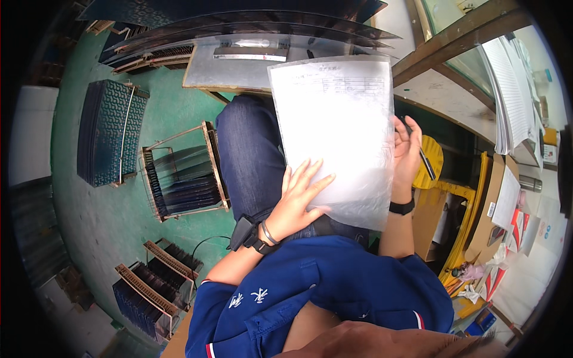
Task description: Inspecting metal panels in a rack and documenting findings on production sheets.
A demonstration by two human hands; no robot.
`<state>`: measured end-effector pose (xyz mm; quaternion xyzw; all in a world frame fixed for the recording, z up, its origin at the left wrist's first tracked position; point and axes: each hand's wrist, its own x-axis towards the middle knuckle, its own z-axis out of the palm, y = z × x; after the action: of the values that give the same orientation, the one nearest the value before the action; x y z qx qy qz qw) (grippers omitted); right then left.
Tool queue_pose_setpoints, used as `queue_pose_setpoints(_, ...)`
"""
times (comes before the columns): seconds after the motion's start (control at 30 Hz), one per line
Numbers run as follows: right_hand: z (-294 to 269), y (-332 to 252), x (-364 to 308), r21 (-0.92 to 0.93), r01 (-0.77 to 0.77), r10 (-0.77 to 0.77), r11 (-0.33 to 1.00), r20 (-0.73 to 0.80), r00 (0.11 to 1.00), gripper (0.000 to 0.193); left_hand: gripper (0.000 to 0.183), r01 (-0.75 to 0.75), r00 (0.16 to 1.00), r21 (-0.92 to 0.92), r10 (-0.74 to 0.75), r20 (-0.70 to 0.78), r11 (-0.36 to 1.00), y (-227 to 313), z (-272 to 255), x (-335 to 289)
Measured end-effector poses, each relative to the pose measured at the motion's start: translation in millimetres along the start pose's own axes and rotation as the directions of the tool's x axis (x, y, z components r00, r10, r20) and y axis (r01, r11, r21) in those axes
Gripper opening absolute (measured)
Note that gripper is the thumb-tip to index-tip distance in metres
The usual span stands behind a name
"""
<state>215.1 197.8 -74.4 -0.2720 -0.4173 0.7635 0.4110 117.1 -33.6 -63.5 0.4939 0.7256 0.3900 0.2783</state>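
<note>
That plastic-sleeved sheet [337, 131] over at twelve o'clock looks light, bendy and slick, best taken by opposite edges, left hand [298, 200] fingers spread flat at its seven o'clock, right hand [407, 156] fingers curled round a pen [426, 161] at three

Head view: the left one of two side-by-side wide fisheye lenses, upright and unmirrored.
Looks from: above the blue shirt [280, 283], higher than and behind the left hand [299, 192] and right hand [406, 156].
Faces: down and away from the chest, onto the pale sheet [334, 134] at the hands.
Near: the shirt, large along the lower edge, on the wearer's side of the hands.
Middle range: both hands and the sheet, about the centre.
Farther: the surface [200, 68] beyond the hands; the green floor [185, 107], lower down, to their left.
Rim: round and black, bending the patterned panels [107, 131] left of the hands and the paper stack [504, 98] right of them.
</note>
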Motion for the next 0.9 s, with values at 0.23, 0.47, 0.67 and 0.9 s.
queue_pose_setpoints(0.23, -7, -9, 0, -0.612, 0.208, -0.076, 0.763, 0.234, 0.969, 0.039, 0.062, -0.021, 0.992, 0.165, 0.000, 0.124, 0.986, 0, -3, 5)
queue_pose_setpoints(0.47, -8, -1, -3, -0.722, 0.178, -0.043, 0.669, 0.201, 0.979, 0.036, 0.050, 0.039, 0.927, -0.057, -0.057, -0.372, 0.998, -34, -10, 20)
queue_pose_setpoints(0.67, -10, 0, -2, -0.750, 0.185, -0.022, 0.635, 0.222, 0.975, 0.035, 0.066, -0.002, 0.843, -0.630, -0.338, -0.419, 0.777, -54, -15, 47)
queue_pose_setpoints(0.9, -15, -6, 4, -0.679, 0.351, -0.212, 0.644, 0.283, 0.935, 0.037, 0.064, 0.026, 0.826, -0.679, -0.398, -0.399, 0.734, -58, -20, 63)
